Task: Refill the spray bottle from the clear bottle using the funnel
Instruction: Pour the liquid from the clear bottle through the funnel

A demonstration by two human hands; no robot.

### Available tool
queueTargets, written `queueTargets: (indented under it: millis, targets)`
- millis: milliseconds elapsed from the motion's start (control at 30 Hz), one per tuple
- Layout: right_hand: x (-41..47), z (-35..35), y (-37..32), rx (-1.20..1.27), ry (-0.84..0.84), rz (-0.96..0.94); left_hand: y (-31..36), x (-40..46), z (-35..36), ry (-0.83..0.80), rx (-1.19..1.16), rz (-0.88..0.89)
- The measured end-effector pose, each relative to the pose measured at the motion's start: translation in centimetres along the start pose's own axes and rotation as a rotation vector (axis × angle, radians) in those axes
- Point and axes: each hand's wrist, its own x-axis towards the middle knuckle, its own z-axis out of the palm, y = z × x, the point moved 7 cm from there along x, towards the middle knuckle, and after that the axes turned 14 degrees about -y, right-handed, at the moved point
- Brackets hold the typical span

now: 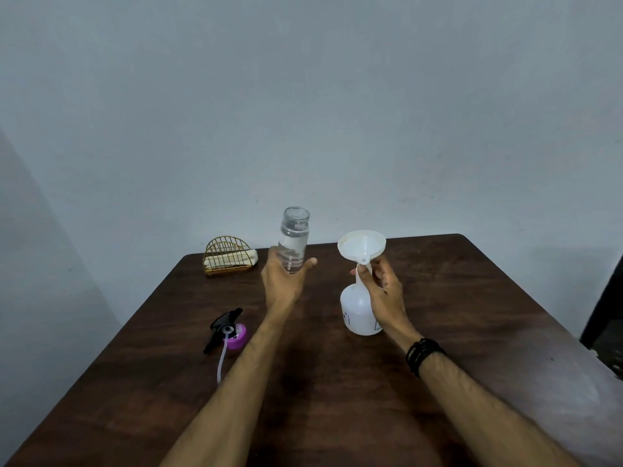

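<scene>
My left hand (281, 281) grips the lower part of the clear bottle (294, 235), which is uncapped, upright and holds clear liquid. To its right the white spray bottle (358, 310) stands on the brown table (337, 382) without its spray head. A white funnel (361, 247) sits tilted in its neck. My right hand (384, 288) pinches the funnel's stem at the bottle's neck. The black and purple spray head (228, 328) with its clear tube lies on the table at the left.
A gold wire holder (227, 255) with white napkins stands at the table's back left, near the pale wall. A dark object (603, 315) stands past the table's right edge. A black band is on my right wrist.
</scene>
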Motion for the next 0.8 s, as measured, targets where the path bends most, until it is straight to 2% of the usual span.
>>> queueTargets:
  millis: [133, 267, 533, 800]
  targets:
    - [-0.1, 0.0, -0.2, 0.005, 0.004, 0.002, 2.0, 1.5, -1.3, -0.064, 0.182, 0.146]
    - [-0.1, 0.0, -0.4, 0.014, 0.001, 0.006, 2.8, 2.1, -1.7, -0.107, 0.306, 0.215]
    - [-0.1, 0.0, -0.4, 0.015, 0.002, 0.002, 3.8, 1.7, -1.0, -0.147, 0.469, 0.276]
    - [0.0, 0.1, -0.2, 0.023, 0.000, 0.006, 5.3, 1.4, -1.3, -0.108, 0.664, 0.341]
